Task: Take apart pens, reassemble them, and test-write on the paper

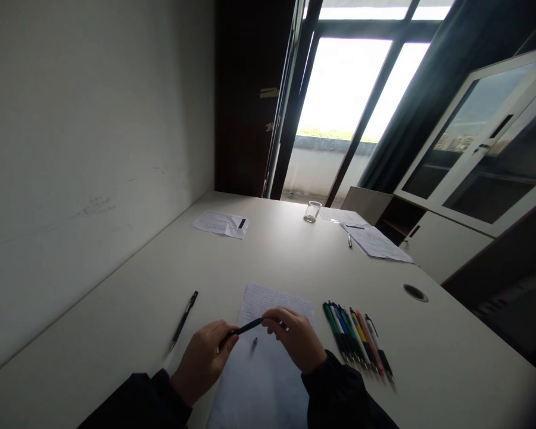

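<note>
A black pen (245,328) is gripped at both ends: its lower end is pinched in the closed fingers of the left hand (203,357), and its upper end is taken between the fingertips of the right hand (297,336). The pen is held tilted, rising from left to right, clear of the surface and above a lined sheet (274,301). Both wrists are covered by dark sleeves (348,393). A small dark object (254,342) is noted on the sheet just below the pen (too small for its kind to be told). The sheet is laid on a white table (129,310) directly before the person, and handwriting is visible on its far part.

To the right of the sheet, near the right hand but not touched by it, a row of pens (357,339) is set out side by side; green, blue, yellow, pink and black barrels are made out. To the left, well apart from the left hand, a single dark pen (183,322) is laid on the bare table.

At the far end of the table, a folded paper (221,223) is seen on the left, a small clear glass (312,211) near the middle, and a stack of papers (379,243) on the right with a far pen (349,239) just beside it. A round cable port (415,292) is set in the table near its right edge. A window (348,89) and a glass-fronted cabinet (482,137) are recorded beyond
</note>
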`<state>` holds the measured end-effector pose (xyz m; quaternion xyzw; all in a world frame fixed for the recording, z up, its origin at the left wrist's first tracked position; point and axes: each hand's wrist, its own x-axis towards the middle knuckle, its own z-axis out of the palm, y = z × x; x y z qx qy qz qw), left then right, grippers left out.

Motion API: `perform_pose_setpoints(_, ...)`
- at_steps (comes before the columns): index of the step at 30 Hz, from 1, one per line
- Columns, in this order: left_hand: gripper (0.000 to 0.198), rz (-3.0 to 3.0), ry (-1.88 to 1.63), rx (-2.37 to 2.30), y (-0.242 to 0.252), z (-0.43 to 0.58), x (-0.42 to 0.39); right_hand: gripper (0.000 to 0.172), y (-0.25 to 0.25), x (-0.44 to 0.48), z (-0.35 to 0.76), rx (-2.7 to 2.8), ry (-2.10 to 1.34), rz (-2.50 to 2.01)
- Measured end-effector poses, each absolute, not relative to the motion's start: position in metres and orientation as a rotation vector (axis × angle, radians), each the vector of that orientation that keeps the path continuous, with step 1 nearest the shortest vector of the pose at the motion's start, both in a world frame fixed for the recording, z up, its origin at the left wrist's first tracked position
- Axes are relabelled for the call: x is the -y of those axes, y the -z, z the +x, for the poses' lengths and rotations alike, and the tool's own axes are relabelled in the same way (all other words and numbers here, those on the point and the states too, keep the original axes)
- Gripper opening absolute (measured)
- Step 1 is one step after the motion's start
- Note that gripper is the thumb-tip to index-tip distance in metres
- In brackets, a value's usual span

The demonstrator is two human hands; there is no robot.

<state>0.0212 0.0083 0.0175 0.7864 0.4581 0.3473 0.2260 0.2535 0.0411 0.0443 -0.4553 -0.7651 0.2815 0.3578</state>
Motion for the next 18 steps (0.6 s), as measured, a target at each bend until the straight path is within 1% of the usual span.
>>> perform_pose_setpoints(6,0.038,2.366,-0.871,-1.238,-0.014,0.023,-0.007,0.008,-0.048,-0.035,0.245,2.124,-0.615,-1.125)
perform_pose_setpoints(12,0.042,2.388,-0.832,-1.208,-0.014,0.022,-0.005,0.014,-0.051,-0.038,0.252,2.102,-0.688,-1.119)
perform_pose_setpoints(18,0.051,2.39,-0.768,-1.186,-0.011,0.021,-0.004,0.011,-0.049,-0.041,0.259,2.102,-0.704,-1.12)
